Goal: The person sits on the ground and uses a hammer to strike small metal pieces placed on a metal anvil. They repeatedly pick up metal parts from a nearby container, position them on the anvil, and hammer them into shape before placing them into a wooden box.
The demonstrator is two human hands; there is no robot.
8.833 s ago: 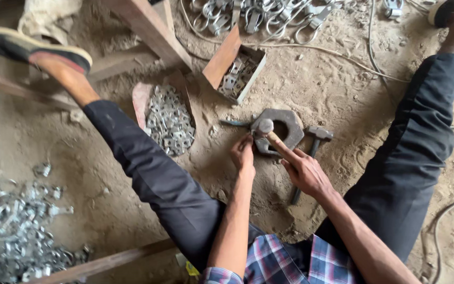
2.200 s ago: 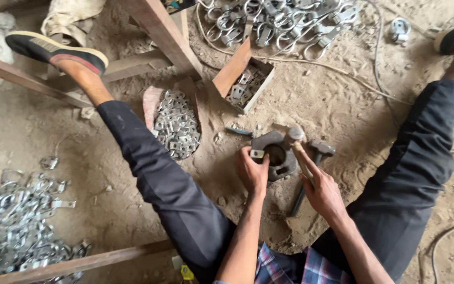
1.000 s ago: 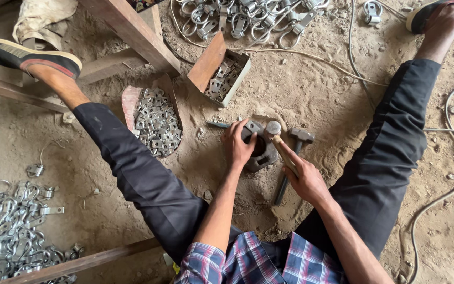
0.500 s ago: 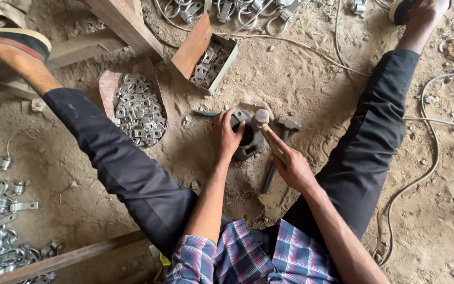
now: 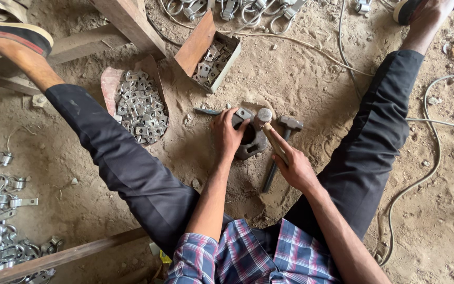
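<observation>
We are sitting on the dirt floor (image 5: 311, 79), our left hand (image 5: 228, 135) pinching a small metal piece (image 5: 243, 114) onto the iron block (image 5: 251, 143) between our legs. Our right hand (image 5: 293, 169) is gripping a hammer (image 5: 265, 121) closed-fisted, its head sitting just over the block.

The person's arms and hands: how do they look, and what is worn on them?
Both forearms are bare, and the left hand and right hand wear no gloves. No watch or ring shows. The plaid shirt, in blue, red and white, has its sleeves rolled up near the elbows.
</observation>
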